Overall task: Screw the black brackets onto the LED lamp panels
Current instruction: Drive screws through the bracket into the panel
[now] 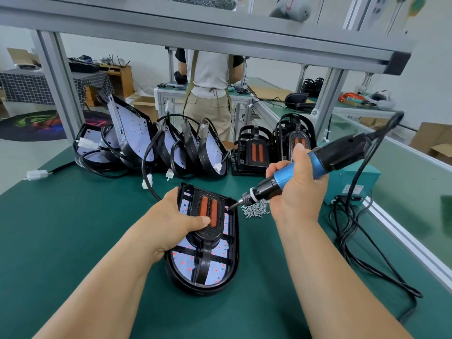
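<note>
Trainee: Bracket and panel, where do they lie?

Foreman: The LED lamp panel [181,263] lies flat on the green table [73,241], straight in front of the person and between the two forearms. Its long axis runs away from the body, with the rounded end near and the squarer end far. The black bracket [208,234] sits on the far half, along the same axis.

Trainee: And the hands?

Foreman: The left hand [176,221] clamps the panel from its left side. The fingers wrap over the edge and the thumb presses down on the bracket beside the orange strips [208,209]. The right hand [296,192] is closed round the blue barrel of the electric screwdriver [318,162], up and to the right of the panel.

Trainee: So which way does the work lie from the tool hand?

Foreman: Down and to the left. The driver slopes that way, and its bit [232,207] meets the bracket's right edge near the far corner. Whether a screw sits on the bit is too small to tell.

Trainee: What does the move turn on, then?

Foreman: On that slope, I'd say. The bit is tilted, not upright over the hole, so the right wrist probably needs to lift the tool straighter. The screw pile [255,211] lies just right of the panel, nearest the right hand.
</note>
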Demonstrator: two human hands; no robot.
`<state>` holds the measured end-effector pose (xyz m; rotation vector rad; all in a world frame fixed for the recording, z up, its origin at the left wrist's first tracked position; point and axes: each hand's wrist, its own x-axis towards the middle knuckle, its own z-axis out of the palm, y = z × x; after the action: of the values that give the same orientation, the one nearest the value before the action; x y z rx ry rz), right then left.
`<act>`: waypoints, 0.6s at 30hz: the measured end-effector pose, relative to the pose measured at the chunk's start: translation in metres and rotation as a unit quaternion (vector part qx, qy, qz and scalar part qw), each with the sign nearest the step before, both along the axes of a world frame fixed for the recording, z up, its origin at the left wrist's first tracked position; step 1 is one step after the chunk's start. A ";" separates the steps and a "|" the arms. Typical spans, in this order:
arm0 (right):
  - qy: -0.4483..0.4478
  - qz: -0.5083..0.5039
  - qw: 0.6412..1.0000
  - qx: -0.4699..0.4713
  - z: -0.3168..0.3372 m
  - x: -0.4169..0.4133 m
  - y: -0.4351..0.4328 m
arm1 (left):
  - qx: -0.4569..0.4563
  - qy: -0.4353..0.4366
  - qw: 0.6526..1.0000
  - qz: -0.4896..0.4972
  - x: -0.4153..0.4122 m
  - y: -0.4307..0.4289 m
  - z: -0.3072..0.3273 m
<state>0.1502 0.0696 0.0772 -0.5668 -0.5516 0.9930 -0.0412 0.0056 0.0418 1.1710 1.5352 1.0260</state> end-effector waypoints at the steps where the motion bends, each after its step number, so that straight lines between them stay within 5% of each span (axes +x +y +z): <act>1: 0.008 -0.017 1.000 0.002 0.003 0.004 -0.001 | 0.000 -0.001 1.000 0.005 0.000 0.000 0.000; 13: 0.223 -0.024 0.964 -0.145 -0.031 0.068 -0.003 | -0.034 -0.027 0.998 0.047 0.004 -0.005 0.009; 16: 0.249 -0.021 0.955 -0.160 -0.034 0.072 0.002 | -0.018 0.033 0.998 0.041 0.000 -0.009 0.010; 18: 0.267 -0.018 0.949 -0.169 -0.037 0.075 0.005 | 0.016 0.168 0.980 0.105 0.002 -0.011 0.013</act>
<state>0.2253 0.0742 0.0402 -0.5755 0.1150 1.1581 -0.0397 -0.0053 0.0547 1.2730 1.9481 1.0287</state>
